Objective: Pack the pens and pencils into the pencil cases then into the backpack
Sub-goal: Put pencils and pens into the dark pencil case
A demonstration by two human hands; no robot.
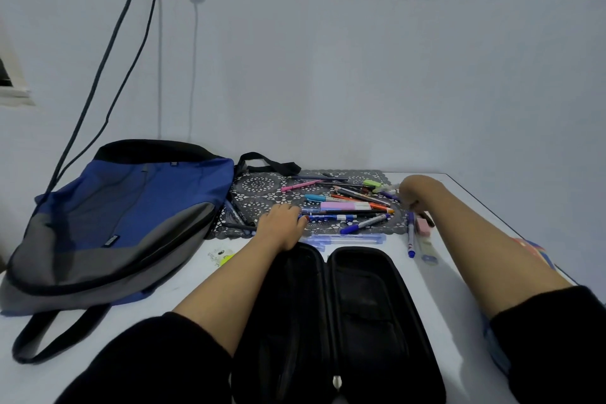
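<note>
No pens [347, 207] had been packed in the open pencil case [360, 305], and what left hand [282, 226] and right hand [411, 193] fingers held could not be told.

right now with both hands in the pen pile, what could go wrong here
1. The pens lie crossed in a loose pile on the lace mat; lifting one with the left hand may drag or roll others.
2. The blue marker and pink eraser lie off the mat by the right hand; its forearm could sweep them toward the table edge.
3. The left forearm crosses a corner of the open pencil case and may shove it.
</note>
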